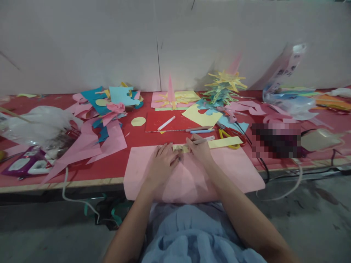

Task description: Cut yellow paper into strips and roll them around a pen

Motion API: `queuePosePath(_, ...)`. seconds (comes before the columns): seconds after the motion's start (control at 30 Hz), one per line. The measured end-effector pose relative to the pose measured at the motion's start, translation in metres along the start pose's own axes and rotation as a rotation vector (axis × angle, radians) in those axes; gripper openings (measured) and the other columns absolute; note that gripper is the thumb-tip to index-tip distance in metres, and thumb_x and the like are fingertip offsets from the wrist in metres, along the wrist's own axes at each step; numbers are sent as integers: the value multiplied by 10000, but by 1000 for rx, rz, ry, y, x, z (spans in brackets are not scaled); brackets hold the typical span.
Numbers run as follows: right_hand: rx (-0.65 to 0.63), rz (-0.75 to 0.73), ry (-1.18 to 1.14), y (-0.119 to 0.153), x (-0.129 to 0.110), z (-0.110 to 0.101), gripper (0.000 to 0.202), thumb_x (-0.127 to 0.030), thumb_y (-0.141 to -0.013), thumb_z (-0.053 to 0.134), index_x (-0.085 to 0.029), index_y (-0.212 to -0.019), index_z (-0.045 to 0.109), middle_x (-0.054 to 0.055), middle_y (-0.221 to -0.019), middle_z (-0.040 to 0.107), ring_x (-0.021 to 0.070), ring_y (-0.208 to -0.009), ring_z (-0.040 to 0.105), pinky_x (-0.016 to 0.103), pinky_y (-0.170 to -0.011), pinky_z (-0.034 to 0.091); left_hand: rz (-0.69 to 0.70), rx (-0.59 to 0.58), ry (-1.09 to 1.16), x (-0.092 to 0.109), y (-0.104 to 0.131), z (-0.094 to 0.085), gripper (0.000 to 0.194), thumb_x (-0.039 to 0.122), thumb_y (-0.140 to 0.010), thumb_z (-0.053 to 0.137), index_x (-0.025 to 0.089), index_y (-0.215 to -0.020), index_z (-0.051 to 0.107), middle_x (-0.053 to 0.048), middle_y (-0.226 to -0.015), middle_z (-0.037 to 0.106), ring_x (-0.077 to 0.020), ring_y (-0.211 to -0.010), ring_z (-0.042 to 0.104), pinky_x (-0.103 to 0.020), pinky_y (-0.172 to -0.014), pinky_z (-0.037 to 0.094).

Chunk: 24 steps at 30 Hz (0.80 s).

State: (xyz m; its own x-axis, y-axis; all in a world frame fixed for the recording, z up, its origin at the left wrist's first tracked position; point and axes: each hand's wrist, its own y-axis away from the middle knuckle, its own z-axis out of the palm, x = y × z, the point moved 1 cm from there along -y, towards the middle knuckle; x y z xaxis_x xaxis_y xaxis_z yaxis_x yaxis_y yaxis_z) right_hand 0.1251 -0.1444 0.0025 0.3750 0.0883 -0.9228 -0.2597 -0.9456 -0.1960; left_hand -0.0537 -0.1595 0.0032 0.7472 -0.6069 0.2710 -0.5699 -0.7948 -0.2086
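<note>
A large pink sheet (233, 171) lies at the table's front edge and hangs a little over it. My left hand (164, 157) rests on the sheet with its fingers stretched out, beside the left end of a pale yellow paper strip (227, 142). My right hand (200, 149) is closed in a writing grip round a thin pen, whose tip is hard to make out, over the strip. The strip runs out to the right under that hand. Yellow-handled scissors (233, 147) lie partly beneath the strip's right end.
Behind the hands are a red board (153, 122) with a white marker (166, 123) on it, a pink cone (170, 89), and a layered paper tree (223, 87). Paper scraps (112, 135) and a plastic bag (41, 124) lie left. A pink glue gun (229, 112) and its cable lie right.
</note>
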Motion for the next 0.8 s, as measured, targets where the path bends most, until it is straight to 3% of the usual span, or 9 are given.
queuePosePath(0.13, 38, 10, 72, -1, 2, 0, 269, -322, -750, 518, -235, -569, 338, -73, -423, 377, 109, -450, 398, 238, -480, 290, 5, 3, -3, 0, -1, 1, 313, 324, -954, 414, 265, -1200, 598, -61, -1463, 429, -237, -1354, 366, -454, -1132, 261)
queuePosePath(0.5, -6, -2, 42, -1, 2, 0, 270, -346, -783, 518, -236, -588, 367, -71, -409, 430, 109, -416, 423, 236, -480, 322, 15, 12, -8, -1, -1, 2, 302, 321, -957, 405, 246, -1158, 617, -55, -1459, 434, -222, -1352, 368, -446, -1141, 249)
queuePosePath(0.63, 63, -2, 38, -2, 5, -1, 258, -316, -772, 514, -237, -586, 353, -68, -424, 428, 118, -455, 461, 233, -487, 322, 7, 6, 1, -1, 0, 1, 303, 315, -949, 428, 259, -1189, 605, -63, -1462, 428, -231, -1355, 364, -452, -1135, 256)
queuePosePath(0.8, 46, -9, 25, -3, 6, -3, 286, -393, -801, 513, -234, -611, 370, -64, -456, 459, 112, -452, 443, 233, -490, 321, 11, 11, 16, -1, 0, 1, 328, 306, -946, 436, 299, -1243, 575, -46, -1471, 415, -231, -1358, 359, -458, -1136, 247)
